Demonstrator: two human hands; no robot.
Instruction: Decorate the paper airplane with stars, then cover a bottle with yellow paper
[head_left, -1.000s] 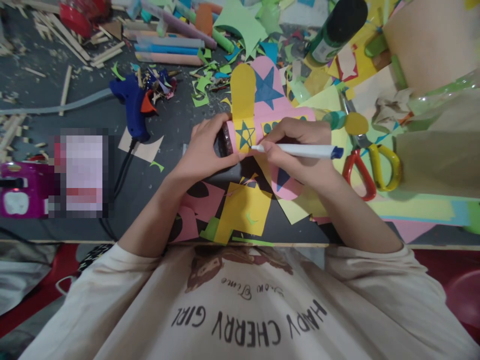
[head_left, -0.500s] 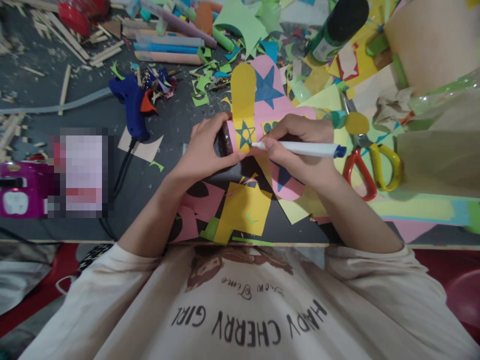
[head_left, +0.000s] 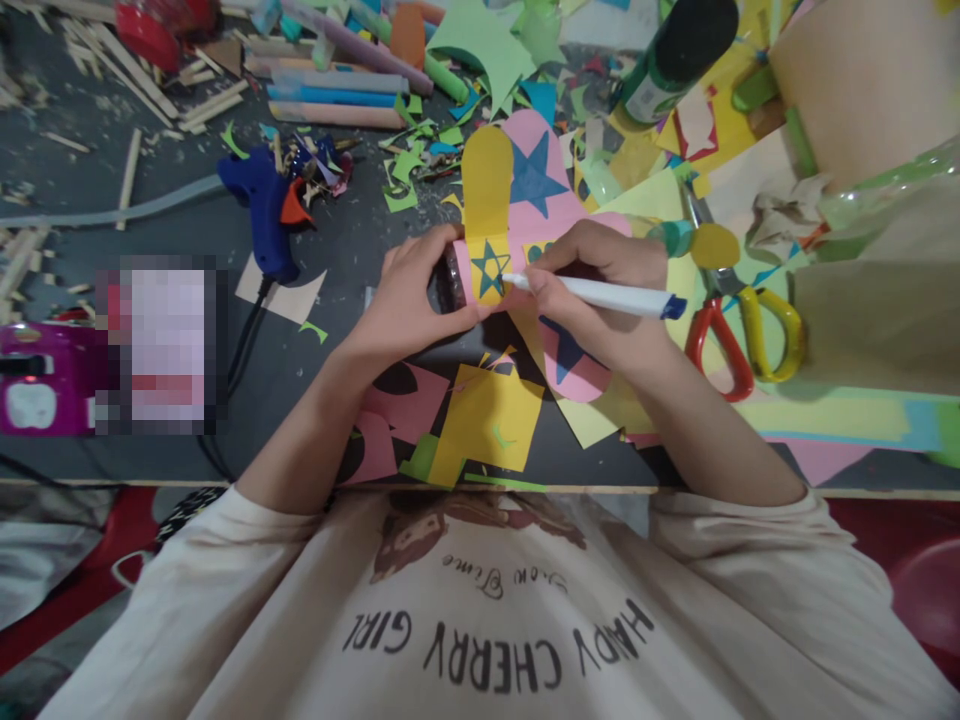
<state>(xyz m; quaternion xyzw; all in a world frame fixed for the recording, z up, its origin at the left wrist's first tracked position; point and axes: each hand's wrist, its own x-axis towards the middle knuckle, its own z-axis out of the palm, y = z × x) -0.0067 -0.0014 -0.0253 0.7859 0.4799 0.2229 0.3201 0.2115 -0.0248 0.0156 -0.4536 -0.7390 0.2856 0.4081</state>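
Gentle grip: left hand point(head_left: 409, 300) clasps the light, likely crushable pink paper tube point(head_left: 463, 272) by its end; right hand point(head_left: 600, 325) pinches a white plastic marker point(head_left: 600, 294).

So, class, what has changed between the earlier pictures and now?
The right hand nudged the white pen, its tip creeping slightly forward beside the blue star. The left hand still holds the pink roll; scissors and glue gun unmoved.
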